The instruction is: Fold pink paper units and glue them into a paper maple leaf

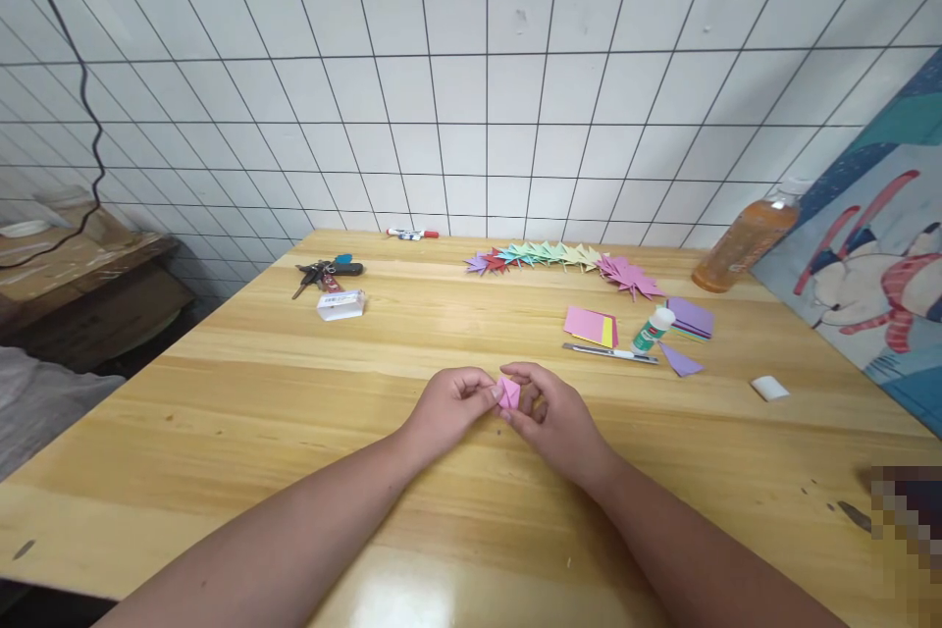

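A small folded piece of pink paper (509, 393) is held just above the table, near its middle. My left hand (457, 408) pinches its left edge between thumb and fingers. Around the right side of the paper curls my right hand (560, 420), its index finger at the top corner and its thumb near the bottom. Beyond the hands lie pink and yellow paper squares (587, 325), a slim utility knife (610, 353) and a glue stick (654, 329). Beside the glue is a folded purple paper triangle (681, 359).
Folded paper leaves (549, 255) in several colours line the back. A stack of coloured paper (690, 316) and a tilted-looking drink bottle (747, 240) stand right. Keys (328, 273), a small white box (340, 305) and a marker (412, 235) lie left. A white piece (769, 388) sits right.
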Action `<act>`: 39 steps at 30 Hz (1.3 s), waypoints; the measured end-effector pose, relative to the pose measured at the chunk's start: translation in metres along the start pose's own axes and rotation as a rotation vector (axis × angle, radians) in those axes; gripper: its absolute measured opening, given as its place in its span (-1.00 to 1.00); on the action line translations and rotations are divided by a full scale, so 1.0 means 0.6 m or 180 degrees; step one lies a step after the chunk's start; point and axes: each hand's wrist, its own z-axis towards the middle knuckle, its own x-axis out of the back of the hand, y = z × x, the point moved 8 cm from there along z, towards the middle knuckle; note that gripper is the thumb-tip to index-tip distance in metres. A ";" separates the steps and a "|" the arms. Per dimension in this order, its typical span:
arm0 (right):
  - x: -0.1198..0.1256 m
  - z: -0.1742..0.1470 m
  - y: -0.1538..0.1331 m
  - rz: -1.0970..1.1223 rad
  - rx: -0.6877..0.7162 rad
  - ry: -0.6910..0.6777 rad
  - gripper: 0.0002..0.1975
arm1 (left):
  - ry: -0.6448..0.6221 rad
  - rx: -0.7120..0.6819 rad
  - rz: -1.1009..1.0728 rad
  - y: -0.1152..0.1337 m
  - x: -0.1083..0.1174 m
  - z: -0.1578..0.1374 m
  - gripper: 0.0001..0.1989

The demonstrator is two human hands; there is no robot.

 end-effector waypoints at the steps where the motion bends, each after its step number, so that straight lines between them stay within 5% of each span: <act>1: 0.000 0.000 -0.002 -0.0071 0.0027 -0.0014 -0.60 | 0.0004 0.0017 -0.0030 0.000 0.000 0.000 -0.76; 7: 0.002 0.004 0.000 0.0104 -0.0134 -0.0105 -0.77 | -0.0029 0.0020 -0.0054 -0.013 -0.003 -0.001 -0.78; 17: -0.013 0.004 0.012 0.1076 -0.0469 -0.0365 -0.68 | -0.0013 0.0080 -0.0124 -0.014 -0.004 0.000 -0.84; 27: -0.007 0.005 0.024 0.1000 -0.0607 -0.0336 -0.63 | -0.0322 -0.0042 -0.0200 0.004 -0.008 -0.003 -0.74; 39: -0.013 0.008 0.018 0.1313 -0.0655 -0.0368 -0.57 | 0.0167 -0.0103 0.0201 -0.001 0.002 -0.003 -0.79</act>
